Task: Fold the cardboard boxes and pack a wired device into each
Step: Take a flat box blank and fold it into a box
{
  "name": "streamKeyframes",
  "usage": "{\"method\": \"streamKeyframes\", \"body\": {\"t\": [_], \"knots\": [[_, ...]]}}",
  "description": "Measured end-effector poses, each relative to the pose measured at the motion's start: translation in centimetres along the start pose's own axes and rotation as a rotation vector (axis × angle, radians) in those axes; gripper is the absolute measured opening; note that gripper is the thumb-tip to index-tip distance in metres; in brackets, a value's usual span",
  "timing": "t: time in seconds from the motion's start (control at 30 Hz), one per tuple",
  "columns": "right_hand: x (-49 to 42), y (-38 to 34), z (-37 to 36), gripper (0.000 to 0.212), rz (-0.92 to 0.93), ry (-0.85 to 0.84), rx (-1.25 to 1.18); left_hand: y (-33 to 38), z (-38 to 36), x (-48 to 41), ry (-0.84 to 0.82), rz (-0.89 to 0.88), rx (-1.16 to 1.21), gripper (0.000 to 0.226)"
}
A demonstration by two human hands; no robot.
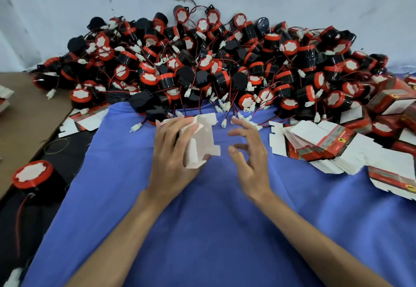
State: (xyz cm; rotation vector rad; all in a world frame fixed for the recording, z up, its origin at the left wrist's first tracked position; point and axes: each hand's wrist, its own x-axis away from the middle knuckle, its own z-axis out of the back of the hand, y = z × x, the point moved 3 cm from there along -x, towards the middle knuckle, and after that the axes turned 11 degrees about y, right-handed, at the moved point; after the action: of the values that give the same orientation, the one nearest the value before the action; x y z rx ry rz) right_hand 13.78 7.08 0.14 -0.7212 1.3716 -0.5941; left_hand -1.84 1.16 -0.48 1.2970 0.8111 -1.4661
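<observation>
My left hand [174,151] grips a partly folded cardboard box [201,142], its white inner side facing up, over the blue cloth [202,219]. My right hand [249,149] hovers just right of the box with fingers loosely spread, holding nothing. A big heap of black-and-red wired devices [213,66] with white connectors lies beyond the hands. A fanned stack of flat box blanks [319,147] sits to the right.
Folded red boxes [391,100] pile at the far right. One device [33,176] stands alone at the left on dark cloth. More flat blanks [87,120] lie at the left, beside a brown cardboard sheet [24,111]. A white sheet backs the heap.
</observation>
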Motion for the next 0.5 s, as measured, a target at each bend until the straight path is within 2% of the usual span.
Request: {"method": "streamKeyframes", "body": {"t": [0.03,0.1,0.13,0.2,0.23,0.33,0.4,0.5], "knots": [[0.1,0.4,0.0,0.032,-0.085,-0.053,-0.009,0.1,0.1,-0.3,0.014,-0.005,0.033,0.056],[0.6,1.2,-0.2,0.044,-0.328,-0.272,-0.135,0.6,-0.1,-0.7,0.011,-0.027,0.097,0.057],[0.9,1.3,-0.4,0.046,-0.385,-0.388,-0.193,1.0,-0.3,-0.8,0.001,-0.042,0.13,0.057],[1.6,1.2,-0.3,0.043,-0.35,-0.52,-0.222,1.7,-0.5,-0.7,-0.009,-0.062,0.193,0.054],[1.8,1.2,-0.3,0.042,-0.339,-0.532,-0.232,1.8,-0.5,-0.6,-0.008,-0.053,0.227,0.054],[1.8,1.5,-0.3,0.063,-0.381,-0.502,-0.208,1.4,-0.4,-0.6,0.018,0.025,0.329,0.052],[1.8,1.7,-0.4,0.063,-0.428,-0.506,-0.225,1.5,-0.3,-0.7,0.042,0.045,0.37,0.045],[2.3,1.4,-0.1,0.062,-0.498,-0.504,-0.375,2.6,-0.6,-0.5,0.016,0.06,0.424,0.035]]}}
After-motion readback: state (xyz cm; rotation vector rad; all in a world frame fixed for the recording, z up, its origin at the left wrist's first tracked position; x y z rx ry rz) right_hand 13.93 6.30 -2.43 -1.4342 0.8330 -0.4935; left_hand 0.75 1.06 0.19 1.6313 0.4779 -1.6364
